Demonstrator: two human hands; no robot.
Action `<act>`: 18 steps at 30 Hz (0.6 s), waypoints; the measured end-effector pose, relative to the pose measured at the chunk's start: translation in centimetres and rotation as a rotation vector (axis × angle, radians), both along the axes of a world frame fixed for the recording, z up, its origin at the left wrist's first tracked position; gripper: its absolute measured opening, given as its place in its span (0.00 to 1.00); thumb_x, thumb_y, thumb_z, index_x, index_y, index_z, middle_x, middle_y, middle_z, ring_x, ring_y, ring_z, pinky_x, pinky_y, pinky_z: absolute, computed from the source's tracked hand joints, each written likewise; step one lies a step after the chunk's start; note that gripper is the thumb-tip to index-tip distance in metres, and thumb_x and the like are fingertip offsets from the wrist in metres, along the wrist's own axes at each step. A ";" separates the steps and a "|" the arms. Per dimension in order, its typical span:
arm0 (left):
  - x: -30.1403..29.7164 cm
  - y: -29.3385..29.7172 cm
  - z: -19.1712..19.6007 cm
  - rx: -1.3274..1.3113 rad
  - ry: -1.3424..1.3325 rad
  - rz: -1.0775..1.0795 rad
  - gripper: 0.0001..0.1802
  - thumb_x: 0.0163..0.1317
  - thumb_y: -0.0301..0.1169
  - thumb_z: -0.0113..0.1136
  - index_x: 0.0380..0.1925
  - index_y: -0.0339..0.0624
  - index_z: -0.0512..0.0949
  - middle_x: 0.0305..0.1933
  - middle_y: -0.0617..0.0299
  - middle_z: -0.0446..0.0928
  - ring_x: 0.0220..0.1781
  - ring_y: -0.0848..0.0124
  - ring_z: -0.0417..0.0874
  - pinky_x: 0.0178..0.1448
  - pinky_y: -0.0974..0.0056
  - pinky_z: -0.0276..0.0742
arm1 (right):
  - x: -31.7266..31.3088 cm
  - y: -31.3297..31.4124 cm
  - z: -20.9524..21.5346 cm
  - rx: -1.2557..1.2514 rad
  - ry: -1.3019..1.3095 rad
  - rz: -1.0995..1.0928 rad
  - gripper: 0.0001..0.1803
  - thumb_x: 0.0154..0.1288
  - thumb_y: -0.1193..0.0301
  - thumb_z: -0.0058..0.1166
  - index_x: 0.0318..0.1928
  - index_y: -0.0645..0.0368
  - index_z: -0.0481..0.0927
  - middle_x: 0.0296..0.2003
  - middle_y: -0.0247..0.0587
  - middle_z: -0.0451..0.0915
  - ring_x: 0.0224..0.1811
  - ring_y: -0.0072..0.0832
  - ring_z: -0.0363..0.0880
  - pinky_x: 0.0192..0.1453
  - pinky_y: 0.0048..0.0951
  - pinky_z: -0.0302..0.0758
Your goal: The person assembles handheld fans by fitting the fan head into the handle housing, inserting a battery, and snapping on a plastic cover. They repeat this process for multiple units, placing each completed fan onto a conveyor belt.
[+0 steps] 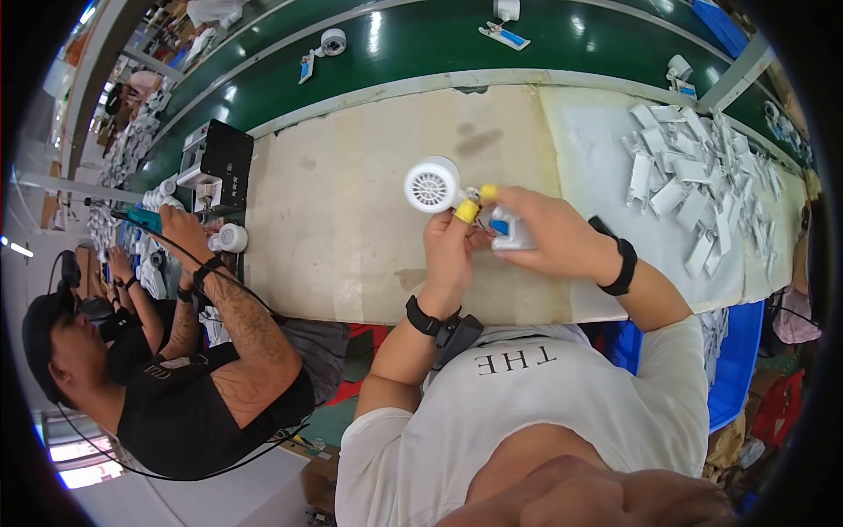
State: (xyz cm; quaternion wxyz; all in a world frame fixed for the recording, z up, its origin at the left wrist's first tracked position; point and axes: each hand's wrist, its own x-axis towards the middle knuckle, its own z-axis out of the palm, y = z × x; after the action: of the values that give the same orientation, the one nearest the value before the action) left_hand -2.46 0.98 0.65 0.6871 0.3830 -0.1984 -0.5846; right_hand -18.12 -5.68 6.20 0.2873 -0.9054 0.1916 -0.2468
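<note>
In front of me, above the table, I hold a small white fan head (433, 184) with a round slotted grille. My left hand (448, 259) is closed at its lower side, near the joint where small parts and wires show. My right hand (562, 235) is closed around a white plastic handle piece (514, 235) with a blue part inside it. Yellow covers wrap a fingertip of each hand, and they nearly meet beside the fan head. The fingers hide most of the join between the two pieces.
A heap of white plastic casings (694, 167) lies on the table's right. Beyond the table (342, 193) runs a green conveyor (421, 53) carrying fan units (505, 33). A black box-shaped machine (215, 167) stands left, near a co-worker holding a teal power screwdriver (143, 218). A blue bin (738, 369) sits right.
</note>
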 end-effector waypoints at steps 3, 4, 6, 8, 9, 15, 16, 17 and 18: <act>0.6 -0.3 0.7 -0.087 -0.001 0.010 0.16 0.64 0.31 0.51 0.49 0.34 0.71 0.47 0.53 0.77 0.40 0.70 0.80 0.37 0.67 0.79 | -1.7 -1.0 -0.3 0.778 -0.286 -0.120 0.30 0.58 0.70 0.51 0.60 0.60 0.60 0.47 0.37 0.71 0.40 0.24 0.73 0.45 0.26 0.71; 0.6 -0.2 0.6 -0.108 -0.016 0.039 0.16 0.64 0.32 0.51 0.49 0.34 0.71 0.49 0.52 0.76 0.40 0.70 0.80 0.38 0.67 0.79 | -2.3 -1.3 -0.6 0.779 -0.286 -0.116 0.30 0.58 0.70 0.51 0.60 0.60 0.60 0.47 0.37 0.71 0.40 0.24 0.73 0.45 0.26 0.71; 0.7 -0.2 0.7 -0.107 -0.015 0.046 0.16 0.64 0.32 0.51 0.49 0.34 0.71 0.49 0.52 0.75 0.41 0.69 0.80 0.39 0.65 0.79 | -3.0 -2.0 -1.6 0.845 -0.389 -0.160 0.30 0.63 0.67 0.47 0.63 0.60 0.57 0.46 0.34 0.70 0.43 0.21 0.71 0.47 0.24 0.69; 0.7 -0.2 0.5 -0.103 -0.013 0.052 0.16 0.64 0.32 0.51 0.49 0.34 0.71 0.50 0.52 0.75 0.41 0.68 0.80 0.40 0.64 0.80 | -3.2 -1.7 -1.9 0.775 -0.416 -0.181 0.28 0.65 0.65 0.45 0.63 0.60 0.58 0.45 0.34 0.71 0.42 0.20 0.71 0.47 0.23 0.68; 0.7 -0.2 0.3 -0.109 -0.019 0.052 0.16 0.64 0.32 0.51 0.49 0.34 0.71 0.50 0.52 0.75 0.41 0.68 0.80 0.41 0.64 0.80 | -3.4 -1.7 -1.4 0.807 -0.329 -0.230 0.26 0.65 0.65 0.45 0.62 0.60 0.61 0.43 0.35 0.72 0.41 0.20 0.72 0.47 0.23 0.68; 0.4 -0.3 0.2 -0.111 -0.039 0.064 0.16 0.63 0.30 0.52 0.49 0.34 0.71 0.50 0.51 0.74 0.43 0.67 0.80 0.40 0.63 0.80 | -4.9 -3.8 -1.2 0.817 0.000 -0.324 0.24 0.61 0.63 0.52 0.55 0.61 0.69 0.40 0.38 0.74 0.40 0.22 0.73 0.46 0.25 0.69; 0.3 -0.3 0.2 -0.114 -0.060 0.061 0.16 0.63 0.30 0.52 0.49 0.34 0.71 0.50 0.50 0.74 0.43 0.67 0.80 0.40 0.63 0.80 | -5.2 -4.1 -1.4 0.646 0.150 -0.303 0.26 0.59 0.63 0.56 0.55 0.61 0.69 0.40 0.40 0.74 0.40 0.25 0.73 0.45 0.27 0.69; 0.3 -0.3 0.2 -0.112 -0.057 0.046 0.16 0.63 0.30 0.52 0.49 0.34 0.71 0.50 0.50 0.74 0.43 0.67 0.80 0.40 0.63 0.80 | -5.4 -4.3 -2.1 0.649 0.148 -0.319 0.26 0.59 0.63 0.56 0.55 0.61 0.69 0.40 0.40 0.74 0.40 0.25 0.73 0.45 0.27 0.69; 0.2 -0.3 0.3 -0.105 -0.069 0.068 0.16 0.63 0.29 0.52 0.49 0.33 0.71 0.50 0.50 0.74 0.43 0.66 0.80 0.40 0.63 0.80 | -5.4 -4.4 -3.2 0.235 0.293 -0.388 0.28 0.55 0.63 0.58 0.54 0.60 0.69 0.41 0.42 0.73 0.41 0.30 0.73 0.46 0.30 0.69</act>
State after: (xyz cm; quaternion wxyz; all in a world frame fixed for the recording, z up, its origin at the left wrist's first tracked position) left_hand -2.24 0.71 0.94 0.7184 0.3728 -0.2393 -0.5363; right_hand -23.54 -10.08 3.02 0.3070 -0.8382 0.4284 -0.1398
